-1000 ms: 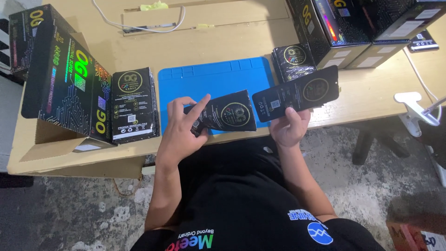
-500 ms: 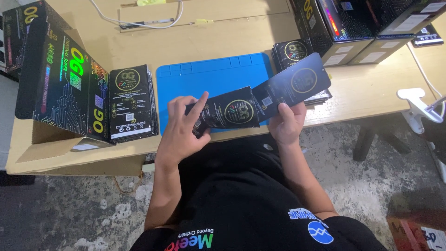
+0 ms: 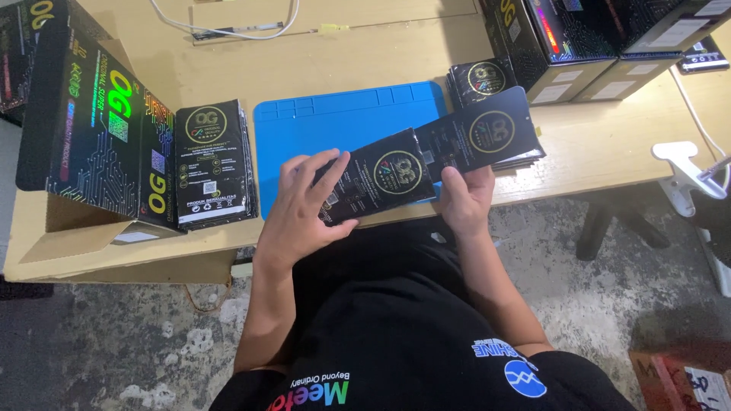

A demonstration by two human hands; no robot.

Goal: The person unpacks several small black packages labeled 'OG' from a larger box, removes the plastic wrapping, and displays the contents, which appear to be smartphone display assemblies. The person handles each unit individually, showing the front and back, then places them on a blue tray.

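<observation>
Around the hands, the desk (image 3: pixel 365 57) is crowded: a stack of black packets (image 3: pixel 213 164) and an open printed carton (image 3: pixel 99 144) fill its left end, more cartons (image 3: pixel 579 38) and another packet stack (image 3: pixel 483 80) its far right corner. The blue mat (image 3: pixel 343 122) lies mid-desk at the near edge, bare toward the back. The left hand (image 3: pixel 301 209), fingers spread flat, grips a black sleeve (image 3: pixel 381 179) over the near edge. The right hand (image 3: pixel 466 202) pinches a black card (image 3: pixel 487 133) from below, its corner touching the sleeve's open end.
</observation>
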